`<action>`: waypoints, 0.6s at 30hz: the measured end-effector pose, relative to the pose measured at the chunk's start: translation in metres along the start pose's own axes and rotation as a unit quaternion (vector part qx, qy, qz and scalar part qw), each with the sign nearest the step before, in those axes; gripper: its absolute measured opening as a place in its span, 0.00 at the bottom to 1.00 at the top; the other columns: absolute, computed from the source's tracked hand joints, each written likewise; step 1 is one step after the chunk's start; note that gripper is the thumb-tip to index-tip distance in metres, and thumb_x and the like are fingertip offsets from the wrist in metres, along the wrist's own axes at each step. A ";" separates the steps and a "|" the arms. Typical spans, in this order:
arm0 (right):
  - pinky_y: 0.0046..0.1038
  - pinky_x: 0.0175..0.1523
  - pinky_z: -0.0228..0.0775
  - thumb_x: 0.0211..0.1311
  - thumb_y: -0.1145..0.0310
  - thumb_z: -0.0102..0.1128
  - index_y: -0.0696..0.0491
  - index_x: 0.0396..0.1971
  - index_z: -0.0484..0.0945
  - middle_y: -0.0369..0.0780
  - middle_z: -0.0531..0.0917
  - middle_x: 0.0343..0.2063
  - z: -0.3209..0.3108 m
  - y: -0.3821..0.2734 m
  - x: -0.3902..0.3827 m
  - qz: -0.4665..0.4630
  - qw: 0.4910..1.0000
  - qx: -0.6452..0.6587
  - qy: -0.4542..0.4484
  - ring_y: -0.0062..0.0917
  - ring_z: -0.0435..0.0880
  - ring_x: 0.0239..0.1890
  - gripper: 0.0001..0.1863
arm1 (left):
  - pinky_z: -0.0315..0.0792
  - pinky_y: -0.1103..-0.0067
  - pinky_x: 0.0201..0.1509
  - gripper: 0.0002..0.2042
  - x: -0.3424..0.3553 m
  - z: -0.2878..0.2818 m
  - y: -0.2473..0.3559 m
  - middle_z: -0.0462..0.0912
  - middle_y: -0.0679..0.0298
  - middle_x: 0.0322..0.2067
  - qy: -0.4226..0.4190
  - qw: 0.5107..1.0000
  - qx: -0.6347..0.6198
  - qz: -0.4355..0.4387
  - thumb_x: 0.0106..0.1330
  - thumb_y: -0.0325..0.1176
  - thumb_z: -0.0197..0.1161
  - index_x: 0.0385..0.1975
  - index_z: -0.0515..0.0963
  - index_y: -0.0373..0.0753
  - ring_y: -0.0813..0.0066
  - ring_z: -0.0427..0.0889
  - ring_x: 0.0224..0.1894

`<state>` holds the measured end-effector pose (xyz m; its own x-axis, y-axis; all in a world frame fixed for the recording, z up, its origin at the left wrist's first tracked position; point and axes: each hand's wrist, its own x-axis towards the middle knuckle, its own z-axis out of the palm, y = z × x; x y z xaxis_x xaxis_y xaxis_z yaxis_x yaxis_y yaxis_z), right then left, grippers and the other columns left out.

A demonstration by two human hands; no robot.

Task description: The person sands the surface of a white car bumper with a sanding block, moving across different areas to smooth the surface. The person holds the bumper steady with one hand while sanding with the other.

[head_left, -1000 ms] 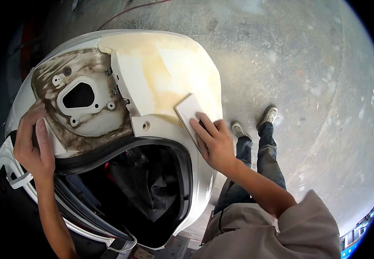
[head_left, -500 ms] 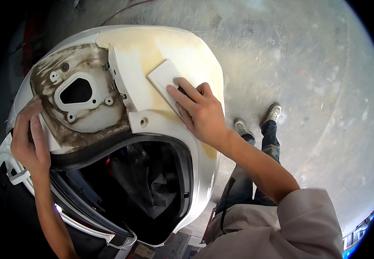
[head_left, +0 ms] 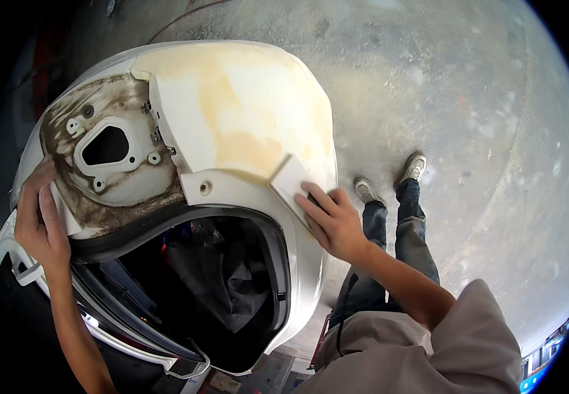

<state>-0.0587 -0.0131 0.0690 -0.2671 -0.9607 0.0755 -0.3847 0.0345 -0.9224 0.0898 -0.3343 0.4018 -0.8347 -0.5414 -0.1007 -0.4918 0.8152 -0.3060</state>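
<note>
White flat block (head_left: pixel 289 184) rests on the car body (head_left: pixel 258 92) at 3 o'clock, clasped in the right hand (head_left: pixel 340 224); the left hand (head_left: pixel 43 228) curls at 9 o'clock, its hold unclear.

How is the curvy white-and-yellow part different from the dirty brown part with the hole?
The smooth white-and-yellow curved panel bulges outward, while the brown-smeared sunken panel dips in. The curved panel has soft yellow patches; the sunken panel has dark smears and a big hole. Both belong to one white body.
</note>
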 end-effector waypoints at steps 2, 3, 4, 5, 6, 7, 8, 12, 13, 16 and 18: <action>0.33 0.46 0.74 0.61 0.75 0.66 0.50 0.61 0.80 0.42 0.79 0.64 -0.001 -0.001 -0.006 0.016 1.000 0.005 -0.020 0.38 0.74 0.38 0.25 | 0.74 0.70 0.63 0.13 -0.002 -0.001 -0.002 0.88 0.49 0.49 0.003 1.000 -0.015 -0.010 0.78 0.28 0.50 0.45 0.83 0.29 0.58 0.86 0.56; 0.33 0.47 0.74 0.61 0.75 0.66 0.51 0.60 0.81 0.41 0.79 0.63 0.000 0.000 0.017 0.004 1.000 0.009 0.008 0.38 0.75 0.38 0.25 | 0.74 0.70 0.63 0.13 0.000 0.000 -0.002 0.88 0.49 0.49 0.004 1.000 -0.019 -0.007 0.78 0.28 0.50 0.45 0.83 0.29 0.58 0.86 0.56; 0.32 0.46 0.75 0.60 0.75 0.67 0.50 0.60 0.81 0.40 0.79 0.63 -0.001 0.004 0.039 -0.012 1.000 0.007 0.027 0.38 0.74 0.37 0.26 | 0.74 0.70 0.63 0.13 0.003 0.001 -0.002 0.88 0.49 0.49 0.005 1.000 -0.023 -0.004 0.78 0.28 0.50 0.45 0.83 0.29 0.58 0.86 0.56; 0.31 0.46 0.75 0.59 0.74 0.67 0.49 0.60 0.81 0.38 0.79 0.63 0.000 0.008 0.058 -0.029 0.999 0.007 0.043 0.37 0.73 0.37 0.26 | 0.74 0.70 0.63 0.13 0.004 0.002 -0.001 0.88 0.50 0.49 0.008 1.000 -0.019 0.001 0.78 0.28 0.50 0.45 0.83 0.29 0.58 0.86 0.56; 0.29 0.45 0.75 0.59 0.74 0.68 0.49 0.60 0.81 0.37 0.79 0.63 -0.001 0.009 0.063 -0.044 0.997 0.007 0.056 0.37 0.72 0.36 0.26 | 0.74 0.70 0.63 0.13 0.007 0.003 0.000 0.88 0.50 0.49 0.008 1.000 -0.018 0.004 0.78 0.28 0.50 0.45 0.83 0.30 0.58 0.86 0.56; 0.30 0.45 0.75 0.59 0.74 0.68 0.50 0.59 0.81 0.37 0.79 0.64 -0.003 0.007 0.054 -0.017 0.999 0.011 0.040 0.37 0.72 0.36 0.26 | 0.74 0.70 0.63 0.13 0.007 0.004 0.001 0.88 0.50 0.49 0.009 1.000 -0.016 0.008 0.78 0.28 0.49 0.45 0.83 0.30 0.58 0.86 0.56; 0.30 0.45 0.75 0.59 0.74 0.68 0.50 0.59 0.81 0.37 0.79 0.64 -0.003 0.005 0.032 -0.001 1.000 0.023 0.020 0.38 0.72 0.36 0.25 | 0.73 0.70 0.64 0.13 0.003 0.002 0.002 0.88 0.50 0.49 -0.001 1.000 -0.010 0.004 0.78 0.28 0.49 0.45 0.83 0.30 0.58 0.86 0.56; 0.32 0.44 0.75 0.60 0.75 0.67 0.51 0.59 0.81 0.39 0.78 0.66 -0.005 -0.003 -0.005 0.014 0.999 0.043 -0.007 0.38 0.72 0.36 0.25 | 0.73 0.70 0.64 0.14 -0.003 -0.001 -0.009 0.88 0.51 0.50 -0.007 1.000 -0.001 0.004 0.79 0.29 0.49 0.46 0.83 0.30 0.58 0.85 0.56; 0.32 0.44 0.75 0.60 0.75 0.67 0.51 0.60 0.81 0.39 0.78 0.66 -0.006 -0.001 0.013 0.001 0.999 0.041 0.002 0.38 0.73 0.36 0.25 | 0.73 0.69 0.64 0.14 -0.002 0.000 -0.008 0.88 0.51 0.50 -0.005 1.000 -0.007 0.002 0.79 0.29 0.49 0.46 0.83 0.30 0.58 0.85 0.56; 0.32 0.43 0.75 0.60 0.75 0.67 0.51 0.60 0.80 0.37 0.78 0.67 -0.008 0.013 0.038 -0.021 0.999 0.040 0.015 0.37 0.71 0.35 0.26 | 0.73 0.69 0.65 0.14 0.006 0.003 -0.004 0.88 0.51 0.50 -0.001 1.000 -0.004 0.009 0.79 0.29 0.49 0.46 0.83 0.30 0.58 0.85 0.57; 0.32 0.43 0.75 0.60 0.75 0.67 0.51 0.61 0.80 0.36 0.78 0.67 -0.011 0.008 0.020 -0.008 0.999 0.045 -0.023 0.37 0.70 0.34 0.26 | 0.73 0.68 0.65 0.15 0.002 -0.001 -0.005 0.88 0.51 0.50 -0.010 1.000 0.004 0.004 0.80 0.30 0.48 0.47 0.83 0.30 0.58 0.85 0.57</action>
<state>-0.0769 -0.0285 0.0678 -0.2203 -0.9726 0.0744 -0.3060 -0.0035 -0.9520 0.0905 -0.3394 0.4046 -0.8334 -0.5392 -0.1211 -0.4837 0.8178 -0.3119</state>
